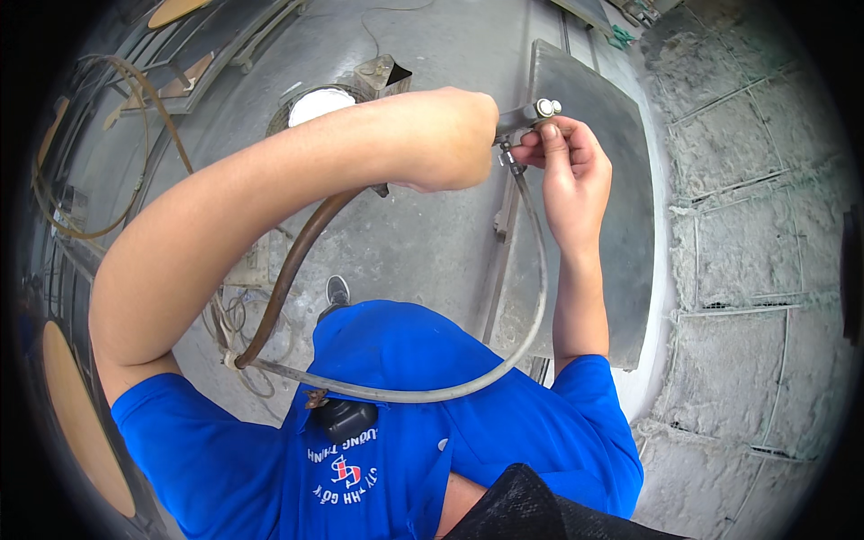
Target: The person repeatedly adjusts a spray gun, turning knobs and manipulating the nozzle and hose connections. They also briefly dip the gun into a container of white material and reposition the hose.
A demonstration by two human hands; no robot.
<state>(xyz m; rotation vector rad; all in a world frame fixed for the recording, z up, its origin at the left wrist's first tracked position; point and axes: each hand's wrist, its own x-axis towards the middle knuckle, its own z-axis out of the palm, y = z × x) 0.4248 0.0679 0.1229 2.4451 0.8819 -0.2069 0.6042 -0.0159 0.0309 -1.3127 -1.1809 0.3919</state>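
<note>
My left hand is closed in a fist around the grey body of a spray gun, with two round metal knobs at its right end. Close beside it, my right hand has thumb and fingertips pinched on the gun just below the knobs; the exact part gripped is hidden. From a metal fitting under the gun, a grey hose curves down across my blue shirt. A thicker brown hose passes behind my left forearm, its upper end hidden.
A white round container and an open metal can stand beyond my left forearm. A large dark panel lies at right, beside dust-coated wall panels. Brown hose loops hang at far left, above a wooden oval board.
</note>
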